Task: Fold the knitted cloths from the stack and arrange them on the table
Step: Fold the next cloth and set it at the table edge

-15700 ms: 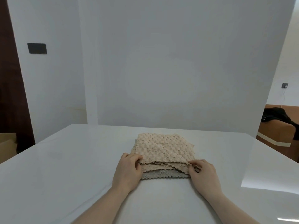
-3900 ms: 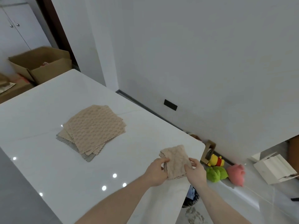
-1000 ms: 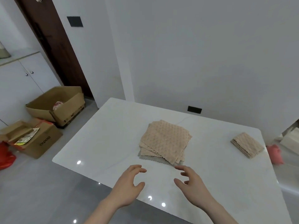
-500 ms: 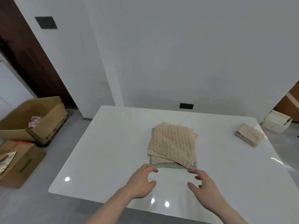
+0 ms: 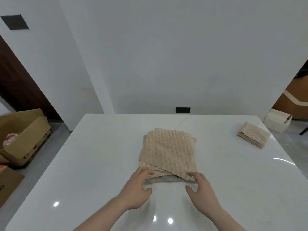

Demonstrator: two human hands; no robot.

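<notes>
Both hands, left hand (image 5: 137, 189) and right hand (image 5: 203, 190), rest loosely open, fingertips seemingly touching the stack's (image 5: 168, 152) near edge mid-surface (image 5: 86, 164), the folded cloth (image 5: 253, 137) well apart rightward.

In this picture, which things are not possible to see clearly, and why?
Head view only:
- Stack of cloths: the cloth count is hidden, since the layers overlap.
- Left hand and right hand: fingertips lie at the stack's near edge; whether they pinch is unclear.
- Cardboard box: cut off by the left edge, contents blurred.
- Folded cloths: too small to count.
</notes>
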